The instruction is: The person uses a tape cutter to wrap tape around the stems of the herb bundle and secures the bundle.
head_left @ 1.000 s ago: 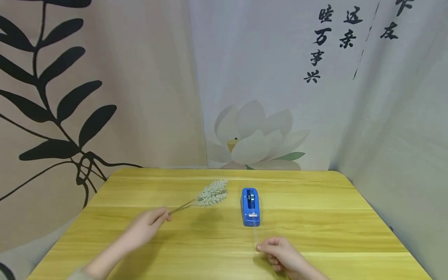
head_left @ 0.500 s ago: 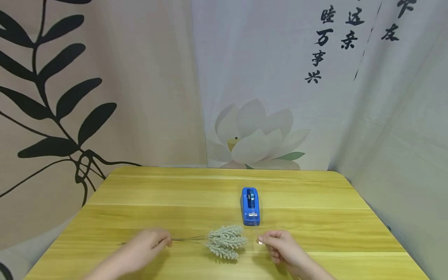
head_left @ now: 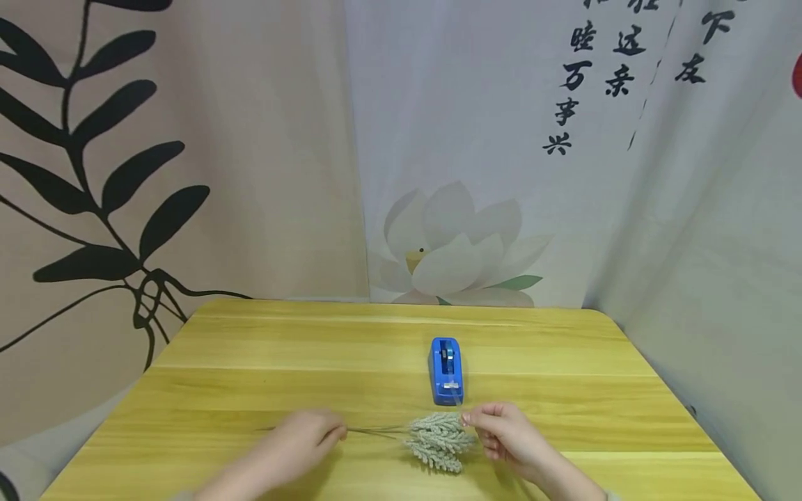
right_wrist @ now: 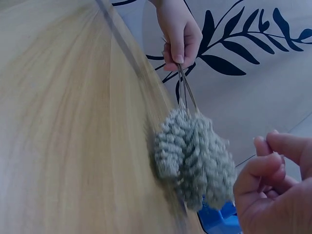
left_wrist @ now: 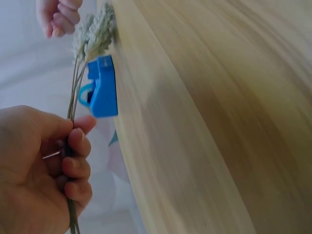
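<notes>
My left hand [head_left: 303, 438] grips the thin stems [left_wrist: 73, 100] of a small bunch of pale grey-green dried-looking flowers [head_left: 438, 442]. The bunch lies level, low over the table, with its heads pointing right. Close to those heads is my right hand [head_left: 509, 437], thumb and forefinger pinched together on the end of clear tape. Only a faint trace of the tape shows near the blue tape dispenser [head_left: 445, 369], which stands just behind the flower heads. In the right wrist view the heads [right_wrist: 195, 156] hang beside my right fingers, partly covering the dispenser [right_wrist: 220, 219].
The wood-grain table [head_left: 626, 403] reaches back to a printed curtain [head_left: 282, 174] with black leaves, a pale lotus and dark lettering. Another curtain side runs along the table's right edge.
My left hand has come down toward me and right, bringing the flower heads beside my right hand. The right hand stays nearly in place, slightly raised. The dispenser has stayed put.
</notes>
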The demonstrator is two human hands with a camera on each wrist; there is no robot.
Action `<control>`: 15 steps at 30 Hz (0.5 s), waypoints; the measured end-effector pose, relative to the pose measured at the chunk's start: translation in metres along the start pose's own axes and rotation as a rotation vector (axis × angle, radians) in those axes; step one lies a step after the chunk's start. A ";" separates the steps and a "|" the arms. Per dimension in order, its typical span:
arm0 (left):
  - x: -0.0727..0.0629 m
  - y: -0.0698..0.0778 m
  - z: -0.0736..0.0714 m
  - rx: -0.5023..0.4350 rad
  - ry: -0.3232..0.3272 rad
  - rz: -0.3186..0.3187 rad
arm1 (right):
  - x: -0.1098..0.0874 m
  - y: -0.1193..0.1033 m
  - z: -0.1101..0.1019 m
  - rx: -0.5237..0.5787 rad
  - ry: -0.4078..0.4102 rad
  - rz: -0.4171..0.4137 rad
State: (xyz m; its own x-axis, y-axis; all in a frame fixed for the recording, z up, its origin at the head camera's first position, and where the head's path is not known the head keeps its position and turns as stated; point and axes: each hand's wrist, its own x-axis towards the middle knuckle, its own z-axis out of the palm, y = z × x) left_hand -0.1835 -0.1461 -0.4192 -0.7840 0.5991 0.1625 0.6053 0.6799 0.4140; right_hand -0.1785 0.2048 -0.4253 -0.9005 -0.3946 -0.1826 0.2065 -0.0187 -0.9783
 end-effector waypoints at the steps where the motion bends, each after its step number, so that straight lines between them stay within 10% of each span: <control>1: 0.003 0.002 0.002 0.010 0.004 0.006 | 0.000 0.000 0.000 -0.002 0.002 -0.001; 15: 0.037 0.029 0.027 -0.021 -0.057 0.017 | 0.000 -0.004 0.001 -0.058 0.020 -0.031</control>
State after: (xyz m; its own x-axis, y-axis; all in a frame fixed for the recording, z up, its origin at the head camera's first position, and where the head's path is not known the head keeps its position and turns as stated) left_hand -0.1909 -0.0930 -0.4256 -0.7642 0.6341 0.1182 0.6150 0.6609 0.4301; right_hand -0.1791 0.2041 -0.4218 -0.9137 -0.3762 -0.1538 0.1567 0.0232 -0.9874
